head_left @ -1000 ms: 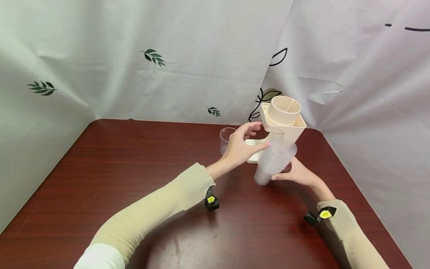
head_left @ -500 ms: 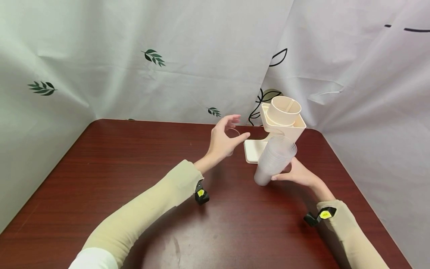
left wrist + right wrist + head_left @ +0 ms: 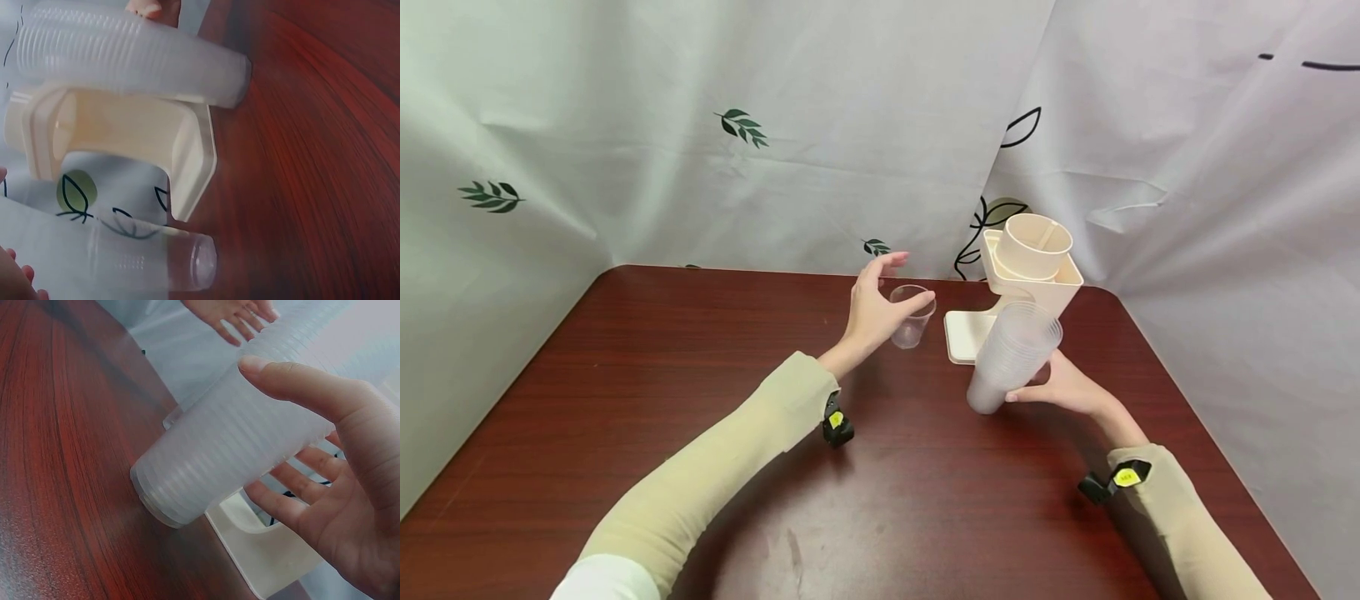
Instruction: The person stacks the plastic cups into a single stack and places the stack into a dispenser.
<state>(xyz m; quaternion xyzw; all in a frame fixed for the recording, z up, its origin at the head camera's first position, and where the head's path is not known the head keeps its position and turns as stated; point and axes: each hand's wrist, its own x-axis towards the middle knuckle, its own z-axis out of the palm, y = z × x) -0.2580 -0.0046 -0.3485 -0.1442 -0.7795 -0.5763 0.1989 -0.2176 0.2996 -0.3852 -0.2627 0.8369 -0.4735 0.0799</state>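
A tall stack of clear plastic cups stands tilted on the table, its rims leaning up to the right. My right hand holds it from the right, thumb on the near side and fingers round the far side, as the right wrist view shows. A single clear plastic cup stands upright to the left. My left hand is beside that cup, fingers and thumb spread; the thumb crosses the cup's rim in the head view. Whether it touches the cup I cannot tell.
Behind the cup stack stands a cream cup dispenser with a round tube on top and a flat base. The dark red wooden table ends at a pale leaf-print curtain at the back.
My left hand has drawn away from the cup stack's rim, moving left to the single cup. My right hand and the stack have stayed in place.
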